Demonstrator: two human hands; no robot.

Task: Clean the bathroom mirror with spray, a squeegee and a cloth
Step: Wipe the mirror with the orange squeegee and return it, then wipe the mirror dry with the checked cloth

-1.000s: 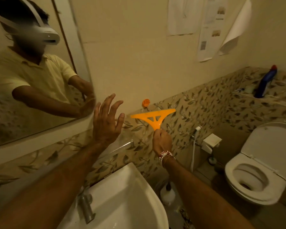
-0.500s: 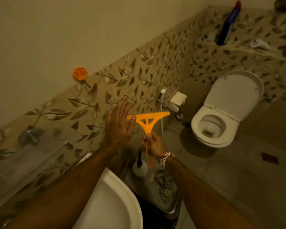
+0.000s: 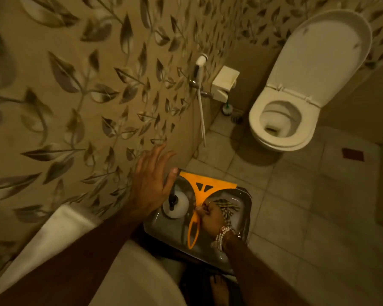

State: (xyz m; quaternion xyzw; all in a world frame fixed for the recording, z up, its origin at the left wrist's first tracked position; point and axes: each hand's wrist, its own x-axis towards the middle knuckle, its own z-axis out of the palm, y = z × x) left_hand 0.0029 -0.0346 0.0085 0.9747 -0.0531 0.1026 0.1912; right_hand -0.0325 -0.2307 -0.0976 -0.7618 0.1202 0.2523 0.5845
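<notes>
Now, right hand (image 3: 210,214): its grip is closed around the neck of the orange squeegee (image 3: 205,191), just below the blade.
Squeegee position: low over a metal tray (image 3: 244,217) beside the sink (image 3: 128,277); whether the loop handle already touches the tray I cannot tell.
Left hand (image 3: 152,184): empty, fingers spread, hovering near the leaf-patterned wall and above the tray's near corner.
Other task things: a white spray bottle (image 3: 179,205) stands in the tray just left of the squeegee; a patterned cloth (image 3: 227,207) lies in the tray, partly under the right hand.
Mirror: out of view.
Likely step: setting the squeegee down, probably to swap tools.
Risk, bottle: the handle could knock the spray bottle over, since they sit so close together.
Risk, tray: the blade overhangs the far rim, so a careless release could tip the squeegee onto the floor.
</notes>
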